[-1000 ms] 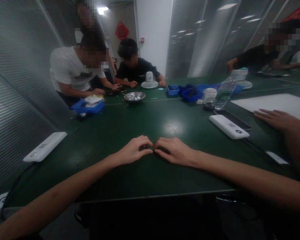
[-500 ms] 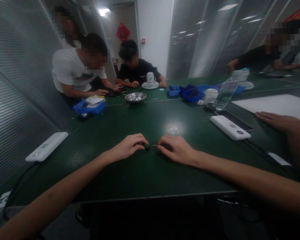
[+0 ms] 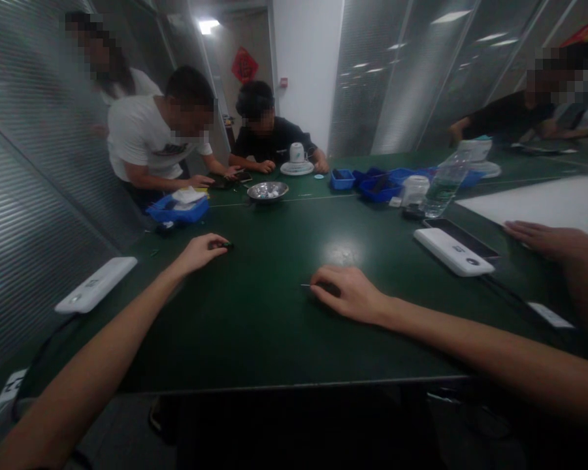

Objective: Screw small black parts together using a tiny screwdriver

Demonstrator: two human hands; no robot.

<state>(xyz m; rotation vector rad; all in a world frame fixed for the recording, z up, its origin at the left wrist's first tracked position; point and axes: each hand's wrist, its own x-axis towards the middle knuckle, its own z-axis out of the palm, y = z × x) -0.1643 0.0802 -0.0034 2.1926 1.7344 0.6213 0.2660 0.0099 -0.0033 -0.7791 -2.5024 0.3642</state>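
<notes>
My left hand (image 3: 200, 253) is out over the left part of the green table, its fingers pinched on a small dark object (image 3: 228, 245) too small to name. To the right of the table's middle, my right hand (image 3: 345, 292) rests with its fingers curled closed. A thin metal rod (image 3: 305, 284) sticks out leftward from those fingertips; the rest of it is hidden in the hand. The two hands are well apart.
A white power bank (image 3: 96, 285) with a cable lies at left, another white power bank (image 3: 453, 252) beside a phone (image 3: 463, 237) at right. Farther back are a metal bowl (image 3: 268, 191), blue baskets (image 3: 179, 210) and a bottle (image 3: 443, 189). Another person's hand (image 3: 543, 240) rests at right.
My left hand has moved left and farther from me, away from the rod, with the small dark object still pinched. My right hand has stayed in place.
</notes>
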